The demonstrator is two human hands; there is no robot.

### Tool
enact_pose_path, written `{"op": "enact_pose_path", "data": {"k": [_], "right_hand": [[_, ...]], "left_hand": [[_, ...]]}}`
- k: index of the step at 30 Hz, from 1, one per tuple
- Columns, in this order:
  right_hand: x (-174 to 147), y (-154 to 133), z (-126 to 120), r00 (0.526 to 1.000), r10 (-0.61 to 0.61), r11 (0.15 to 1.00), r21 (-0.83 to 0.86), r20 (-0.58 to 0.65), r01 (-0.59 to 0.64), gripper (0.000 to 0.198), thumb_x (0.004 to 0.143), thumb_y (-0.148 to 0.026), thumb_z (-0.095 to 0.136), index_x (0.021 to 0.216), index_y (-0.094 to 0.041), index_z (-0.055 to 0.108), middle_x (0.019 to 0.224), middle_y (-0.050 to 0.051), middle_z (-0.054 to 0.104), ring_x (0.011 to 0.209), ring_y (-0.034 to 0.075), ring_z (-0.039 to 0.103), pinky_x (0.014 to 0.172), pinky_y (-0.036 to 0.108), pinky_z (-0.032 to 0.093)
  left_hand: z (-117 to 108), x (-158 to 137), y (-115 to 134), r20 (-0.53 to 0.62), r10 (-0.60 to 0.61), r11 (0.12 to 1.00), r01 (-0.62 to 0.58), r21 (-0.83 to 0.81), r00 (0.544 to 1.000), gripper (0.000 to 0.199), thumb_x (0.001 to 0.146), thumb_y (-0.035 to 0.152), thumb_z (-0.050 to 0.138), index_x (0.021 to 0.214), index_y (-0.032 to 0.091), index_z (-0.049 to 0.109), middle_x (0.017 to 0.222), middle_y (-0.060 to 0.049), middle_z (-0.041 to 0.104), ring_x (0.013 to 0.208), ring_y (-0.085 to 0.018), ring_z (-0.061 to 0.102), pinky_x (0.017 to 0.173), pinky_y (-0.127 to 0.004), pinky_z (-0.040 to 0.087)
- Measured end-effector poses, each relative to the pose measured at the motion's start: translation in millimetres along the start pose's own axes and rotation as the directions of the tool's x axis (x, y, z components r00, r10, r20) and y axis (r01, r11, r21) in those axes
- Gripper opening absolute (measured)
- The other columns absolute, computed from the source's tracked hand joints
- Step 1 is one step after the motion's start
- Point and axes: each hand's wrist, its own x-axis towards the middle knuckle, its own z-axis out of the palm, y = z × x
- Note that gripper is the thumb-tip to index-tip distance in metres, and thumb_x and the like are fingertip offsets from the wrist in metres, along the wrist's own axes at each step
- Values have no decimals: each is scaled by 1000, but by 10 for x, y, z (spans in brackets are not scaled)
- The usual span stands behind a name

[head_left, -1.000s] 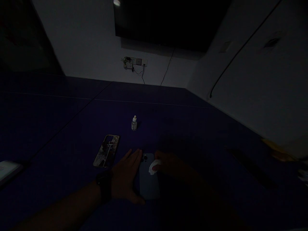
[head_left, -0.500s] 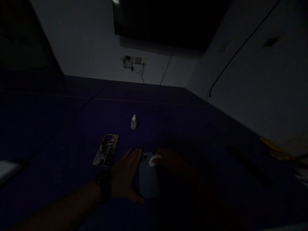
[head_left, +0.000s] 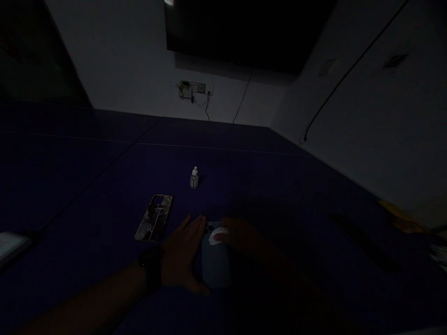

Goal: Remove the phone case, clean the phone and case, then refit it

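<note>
A light-blue phone (head_left: 216, 267) lies back-up on the dark blue surface, its camera lenses at the top left corner. My left hand (head_left: 181, 253) rests flat along the phone's left edge, fingers stretched out, thumb near its lower corner. Pinched in my right hand (head_left: 239, 235) is a small white wipe (head_left: 217, 235), pressed on the upper part of the phone's back just right of the lenses. The light is dim, and most of my right fingers are hidden in shadow. Left of my left hand lies a patterned phone case (head_left: 153, 221).
Beyond the phone stands a small dropper bottle (head_left: 194, 180). A pale device (head_left: 12, 244) sits at the far left. To the right lie a long dark object (head_left: 363, 239) and something yellow (head_left: 401, 216). A wall with sockets (head_left: 195, 88) and a large screen (head_left: 237, 35) stands behind.
My right hand has slid the wipe a little to the left across the phone's back, toward the lenses. My left hand and the phone have stayed in place.
</note>
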Motion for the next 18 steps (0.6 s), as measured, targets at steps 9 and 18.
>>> {"op": "enact_pose_path", "data": {"k": [9, 18], "right_hand": [[-36, 10, -65, 998, 57, 998, -4, -19, -58, 25, 88, -44, 63, 94, -20, 65, 91, 5, 71, 80, 21, 65, 62, 27, 34], [-72, 55, -89, 995, 2, 997, 81, 99, -10, 19, 86, -39, 65, 94, -21, 66, 94, 3, 73, 80, 19, 66, 61, 26, 36]], "left_hand": [[36, -1, -25, -18, 5, 1000, -6, -14, 1000, 142, 60, 81, 65, 156, 4, -7, 162, -29, 7, 149, -44, 15, 120, -62, 11], [147, 21, -124, -41, 53, 998, -54, -27, 998, 148, 56, 83, 66, 156, 5, -10, 162, -29, 3, 148, -46, 15, 121, -62, 8]]}}
